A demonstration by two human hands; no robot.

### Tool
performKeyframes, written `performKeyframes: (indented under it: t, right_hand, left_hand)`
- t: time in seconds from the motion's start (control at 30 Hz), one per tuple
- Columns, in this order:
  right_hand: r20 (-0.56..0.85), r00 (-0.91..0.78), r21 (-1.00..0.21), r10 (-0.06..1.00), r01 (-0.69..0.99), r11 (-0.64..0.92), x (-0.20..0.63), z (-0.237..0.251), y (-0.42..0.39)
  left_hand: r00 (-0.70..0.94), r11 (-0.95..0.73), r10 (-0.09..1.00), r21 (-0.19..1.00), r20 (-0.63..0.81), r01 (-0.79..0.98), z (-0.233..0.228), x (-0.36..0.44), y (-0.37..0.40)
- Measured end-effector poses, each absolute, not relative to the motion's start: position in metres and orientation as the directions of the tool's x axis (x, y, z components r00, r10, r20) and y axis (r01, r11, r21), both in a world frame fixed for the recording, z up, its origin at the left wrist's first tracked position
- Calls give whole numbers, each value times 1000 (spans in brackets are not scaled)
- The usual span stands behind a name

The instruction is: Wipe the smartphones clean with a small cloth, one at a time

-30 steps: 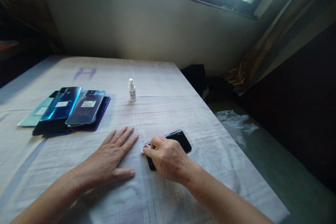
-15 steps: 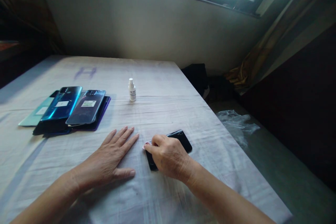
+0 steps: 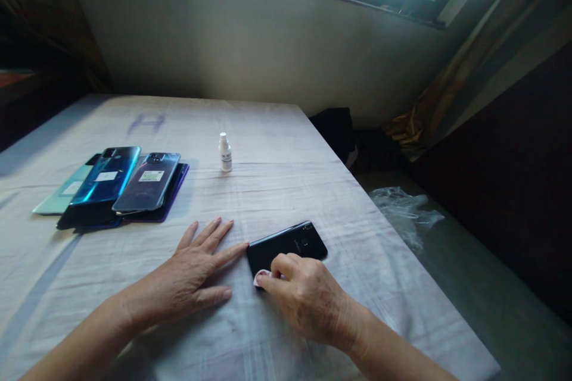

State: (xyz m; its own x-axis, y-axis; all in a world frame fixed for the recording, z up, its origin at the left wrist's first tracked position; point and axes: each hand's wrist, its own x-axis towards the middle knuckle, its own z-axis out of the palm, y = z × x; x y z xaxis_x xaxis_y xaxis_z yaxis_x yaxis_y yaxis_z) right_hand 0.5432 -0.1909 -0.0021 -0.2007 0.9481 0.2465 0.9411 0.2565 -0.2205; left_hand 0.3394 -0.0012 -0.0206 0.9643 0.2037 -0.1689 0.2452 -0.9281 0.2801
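Head view: left hand (image 3: 192,277) spread flat, palm side hidden, index fingertip at the corner of the black phone (image 3: 277,244); can't tell if it touches. Phone lies back up, just beyond right hand (image 3: 308,294), which covers part of its near edge. Right pinches a small white pad (image 3: 261,277) on that edge; pad mostly behind fingers, material unclear. Both forearms cut off at frame bottom. Phone pile (image 3: 149,193) beyond left hand: lower ones overlapped, count unclear, labels unreadable. Bottle (image 3: 226,158) upright beyond both hands, print too small.
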Motion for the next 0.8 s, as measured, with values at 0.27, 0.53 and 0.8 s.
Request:
performKeyframes:
  t: [0.27,0.53,0.8]
  right_hand:
    - [150,-136,-200,979,966,165,542,-1,-162]
    - [186,-162,-211,969,957,200,544,-1,-169]
    - [246,-155,-252,957,943,218,555,-3,-211]
  left_hand:
    - [956,-928,202,269,-214,257,-17,343,-3]
    - [968,-928,197,289,-158,236,-20,340,-3]
    - [968,-926,206,290,-146,241,-19,341,-3]
